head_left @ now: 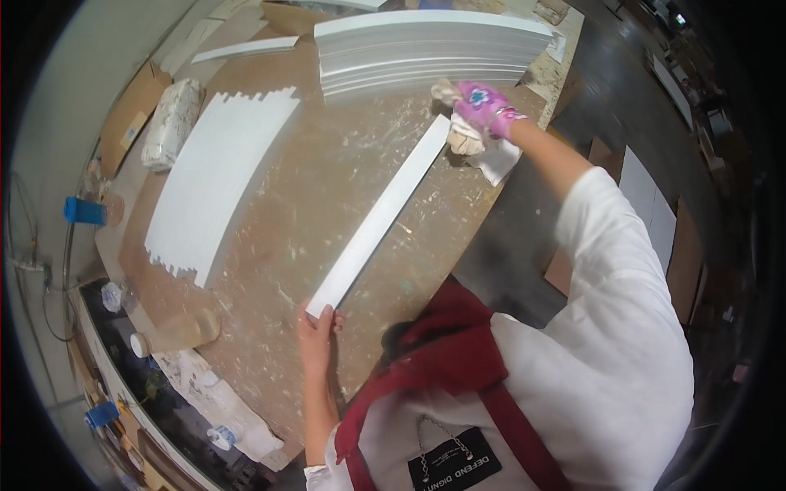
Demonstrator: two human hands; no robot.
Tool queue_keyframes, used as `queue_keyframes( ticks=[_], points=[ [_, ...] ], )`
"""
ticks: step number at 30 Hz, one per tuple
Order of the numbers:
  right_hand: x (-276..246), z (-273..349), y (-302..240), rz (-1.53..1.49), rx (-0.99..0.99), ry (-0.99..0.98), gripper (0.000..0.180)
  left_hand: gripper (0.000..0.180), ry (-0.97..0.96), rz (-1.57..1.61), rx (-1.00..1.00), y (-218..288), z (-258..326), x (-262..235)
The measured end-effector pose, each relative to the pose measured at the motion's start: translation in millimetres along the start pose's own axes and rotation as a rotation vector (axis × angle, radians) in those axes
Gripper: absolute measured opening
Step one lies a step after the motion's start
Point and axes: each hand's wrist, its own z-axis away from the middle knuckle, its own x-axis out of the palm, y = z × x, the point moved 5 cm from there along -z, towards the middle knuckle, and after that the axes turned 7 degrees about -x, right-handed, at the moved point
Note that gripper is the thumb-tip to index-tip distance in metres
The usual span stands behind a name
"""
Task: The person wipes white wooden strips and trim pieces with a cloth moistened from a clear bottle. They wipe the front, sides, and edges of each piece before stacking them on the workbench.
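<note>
Head view, read as a clock face: a long white strip (381, 217) lies aslant over the brown worktable (303, 204), its far end toward one o'clock and its near end toward seven. The bare left hand (320, 327) pinches that near end, thumb on top. At one o'clock the right hand (487, 106), in a pink flowered glove, has its fingers closed around a crumpled beige cloth (466, 135) beside the far end; whether cloth and strip touch, I cannot tell. A stack of white strips (434, 53) stands at twelve, staggered white pieces (217, 176) lie at ten, and a jar (188, 331) lies at eight.
</note>
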Motion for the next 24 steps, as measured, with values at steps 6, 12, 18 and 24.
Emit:
queue_keyframes(
  ticks=[6,12,18,24],
  points=[
    [1.3,48.7,-41.7,-0.188,-0.057,0.156,0.025,0.061,0.3,-0.812,0.493,39.0,25.9,-3.1],
    [6.9,80.9,-162.9,-1.769,-0.087,-0.425,0.026,0.047,0.363,-0.69,0.522,-2.0,18.1,-10.0],
    [12.6,73.7,-95.5,-1.562,0.296,-0.329,0.027,0.046,0.363,-0.699,0.529,10.4,19.0,-7.5],
    [-14.0,99.8,-176.3,-1.457,0.271,-0.317,0.024,0.045,0.399,-0.715,0.548,2.1,17.0,-10.1]
  ],
)
